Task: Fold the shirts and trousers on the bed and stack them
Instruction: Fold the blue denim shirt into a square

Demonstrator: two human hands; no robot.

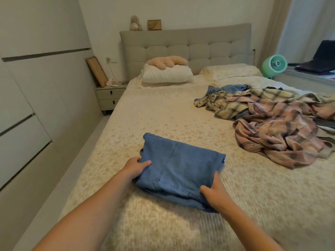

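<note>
At far left a grey nightstand (pixel 110 96) stands beside the bed (pixel 163 113). The left hand (pixel 135 167) grips the left edge of the folded blue trousers (pixel 179 171), thumb on top and fingers curled under the cloth. The trousers lie flat on the near middle of the bed. The right hand (pixel 215 192) pinches their near right corner. Well apart, on the far right, plaid shirts (pixel 268 120) lie crumpled in a heap, and a green fan (pixel 274 65) stands beyond.
</note>
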